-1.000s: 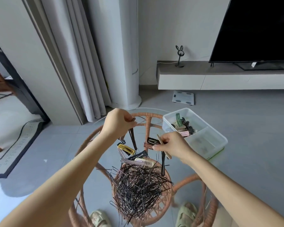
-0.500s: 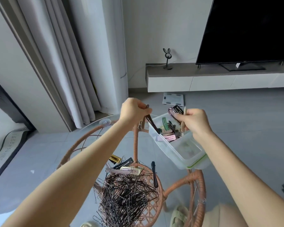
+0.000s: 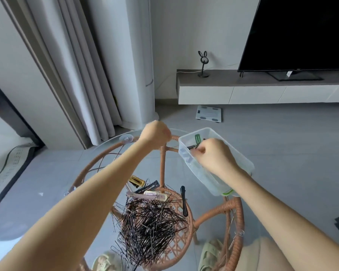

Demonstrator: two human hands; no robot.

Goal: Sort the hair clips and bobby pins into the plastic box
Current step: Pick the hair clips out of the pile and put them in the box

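While right hand reaches inside plastic box, grip unclear, left hand clenched beside it

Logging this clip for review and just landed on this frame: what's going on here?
A person is sorting hair accessories at a round glass-topped rattan table. The right hand reaches into the clear plastic box, which already holds a green snap clip. The left hand is closed beside the box; what it holds cannot be seen. A big pile of black bobby pins and several coloured hair clips lie on the table, not yet sorted.
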